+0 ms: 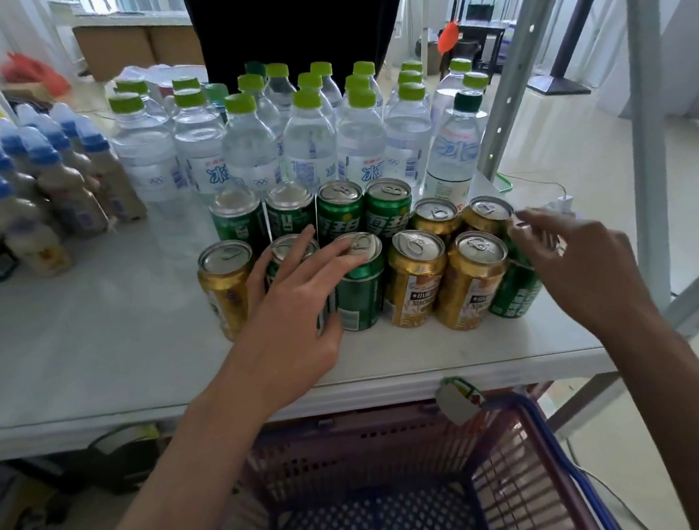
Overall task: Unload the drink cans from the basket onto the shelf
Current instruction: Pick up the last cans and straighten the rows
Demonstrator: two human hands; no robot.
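Observation:
Several green and gold drink cans stand in two rows on the white shelf (pixel 93 366). My left hand (pixel 296 304) wraps around a green can (pixel 290 249) in the front row, its fingertips resting on the top of the neighbouring green can (pixel 361 289). My right hand (pixel 573 260) holds a green can (pixel 512 291) at the right end of the front row, fingers over its top. Two gold cans (pixel 415 277) stand between my hands. Below the shelf edge sits the pink basket (pixel 357 456), with a blue floor and no cans visible inside.
Clear water bottles (pixel 306 140) with green caps fill the shelf behind the cans. Blue-capped milk-tea bottles (pixel 54 182) stand at the left. A grey metal shelf post (pixel 640 108) rises at the right. The basket's blue handle (pixel 567 457) hangs at its right side.

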